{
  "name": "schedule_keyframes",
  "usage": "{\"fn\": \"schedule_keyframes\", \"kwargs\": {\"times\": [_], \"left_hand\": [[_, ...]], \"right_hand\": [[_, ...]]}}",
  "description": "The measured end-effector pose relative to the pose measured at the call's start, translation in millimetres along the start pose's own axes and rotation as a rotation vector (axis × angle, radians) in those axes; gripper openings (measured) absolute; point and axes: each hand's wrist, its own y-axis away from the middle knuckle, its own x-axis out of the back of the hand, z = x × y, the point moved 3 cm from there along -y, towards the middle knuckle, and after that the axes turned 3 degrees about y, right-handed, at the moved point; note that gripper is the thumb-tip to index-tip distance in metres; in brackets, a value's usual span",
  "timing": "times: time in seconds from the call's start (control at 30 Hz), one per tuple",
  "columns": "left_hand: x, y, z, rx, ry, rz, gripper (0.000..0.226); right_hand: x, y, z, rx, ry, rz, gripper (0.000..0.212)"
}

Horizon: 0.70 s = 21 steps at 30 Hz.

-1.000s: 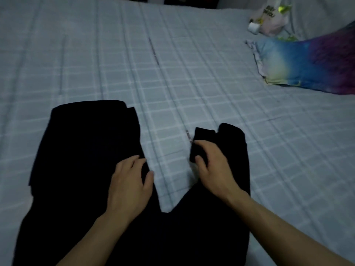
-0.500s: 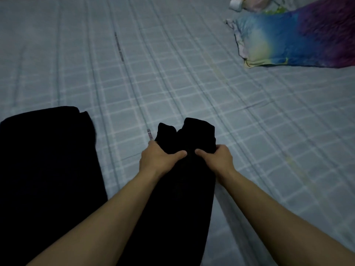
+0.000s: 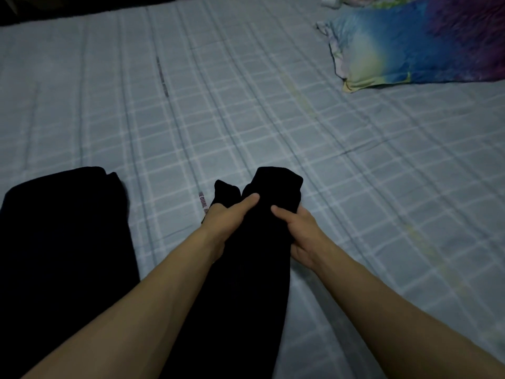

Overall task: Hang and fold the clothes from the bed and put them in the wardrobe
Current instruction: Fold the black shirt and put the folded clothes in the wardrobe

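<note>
Both bare forearms are reaching forward from the bottom edge, converging toward the middle. The left hand is curling round the left side of a strip of black cloth, its thumb lying across the top and pointing right, its fingers tucked out of sight beneath. The right hand is gripping the same strip from the right side, thumb pointing left toward the other thumb, fingers hidden under the fabric. The two thumbs are sitting near each other without touching. Both wrists are lying low and roughly straight.
</note>
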Motion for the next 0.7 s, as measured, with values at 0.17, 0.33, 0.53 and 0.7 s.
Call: {"fn": "schedule_keyframes", "kwargs": {"times": [0.17, 0.33, 0.53, 0.7], "left_hand": [[-9, 25, 25, -0.113, 0.175, -0.337, 0.050], [0, 8, 43, -0.213, 0.235, -0.388, 0.048], [19, -33, 0, -0.407, -0.691, 0.435, 0.061], [2, -9, -19, -0.763, -1.025, 0.432, 0.047]], "right_hand": [[0, 39, -44, 0.166, -0.104, -0.150, 0.044], [5, 41, -81, 0.375, 0.236, -0.035, 0.038], [57, -13, -43, 0.112, 0.972, 0.462, 0.069], [54, -25, -25, 0.072, 0.712, 0.363, 0.033]]}}
